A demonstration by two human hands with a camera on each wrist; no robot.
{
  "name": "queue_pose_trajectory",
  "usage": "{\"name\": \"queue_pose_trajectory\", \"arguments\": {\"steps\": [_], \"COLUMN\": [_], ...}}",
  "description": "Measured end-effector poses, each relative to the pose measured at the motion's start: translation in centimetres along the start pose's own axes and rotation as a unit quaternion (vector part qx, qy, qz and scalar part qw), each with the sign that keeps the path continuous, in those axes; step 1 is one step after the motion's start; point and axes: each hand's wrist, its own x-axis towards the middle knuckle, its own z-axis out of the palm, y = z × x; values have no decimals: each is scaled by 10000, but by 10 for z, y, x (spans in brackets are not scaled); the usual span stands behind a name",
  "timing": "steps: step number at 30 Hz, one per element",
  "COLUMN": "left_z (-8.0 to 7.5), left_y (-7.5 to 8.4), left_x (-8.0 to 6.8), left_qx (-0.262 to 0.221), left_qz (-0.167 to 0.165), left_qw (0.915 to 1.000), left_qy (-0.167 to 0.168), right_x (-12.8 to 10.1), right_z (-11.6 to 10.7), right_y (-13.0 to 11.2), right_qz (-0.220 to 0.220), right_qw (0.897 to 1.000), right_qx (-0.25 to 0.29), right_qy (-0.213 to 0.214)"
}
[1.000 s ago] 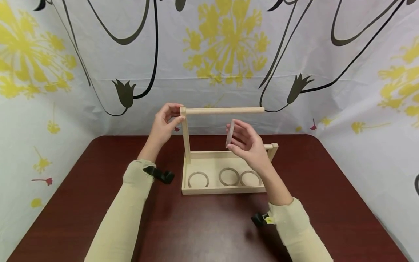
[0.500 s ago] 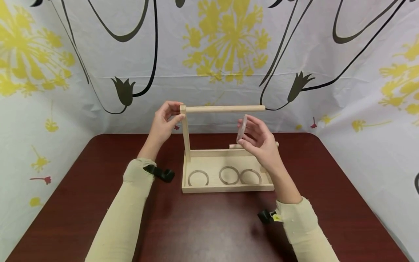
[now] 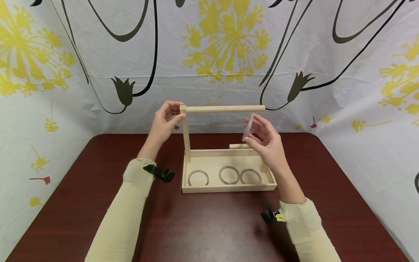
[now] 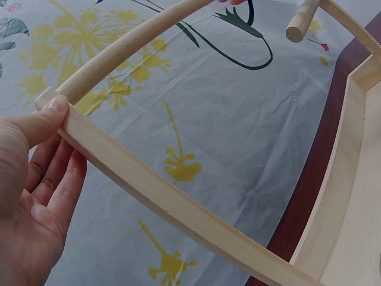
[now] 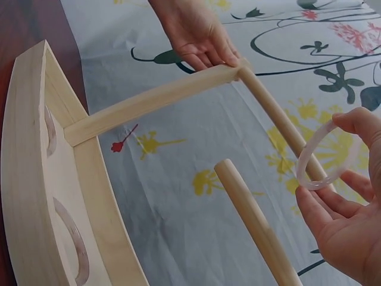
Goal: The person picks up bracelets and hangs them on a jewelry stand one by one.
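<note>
My left hand pinches the top corner of a wooden jewelry stand, where its tall post meets the upper rod. A pale translucent bangle is upright between the thumb and fingertips of my right hand. It sits just below the free right end of the upper rod in the head view. The right wrist view shows the held bangle in front of that rod; contact between them cannot be told. Three more bangles lie in the stand's tray, one at left and two side by side at right.
A lower rod runs across behind the tray, partly hidden by my right hand; its free end shows in the right wrist view. The stand is on a dark red table. A patterned white curtain hangs behind.
My right hand has moved to the right with the bangle, from under the upper rod's middle to near its free end. The left hand stays on the stand's corner.
</note>
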Motion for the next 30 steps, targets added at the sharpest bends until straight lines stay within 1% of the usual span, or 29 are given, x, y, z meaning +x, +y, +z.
{"name": "queue_pose_trajectory", "arguments": {"steps": [6, 15, 22, 30], "left_z": [0, 0, 0, 0], "left_y": [0, 0, 0, 0], "left_x": [1, 0, 0, 0], "left_qx": [-23, -65, -62, -77], "left_qz": [-13, -29, 60, 79], "left_qw": [10000, 10000, 10000, 9999], "left_qy": [9, -10, -5, -22], "right_x": [0, -2, -2, -3], "right_z": [-3, -8, -11, -15], "right_y": [0, 1, 1, 2], "right_qz": [1, 31, -14, -32], "right_qw": [9999, 9998, 9996, 9989], "right_qx": [-17, -38, 47, 62], "right_qy": [140, 169, 283, 471]}}
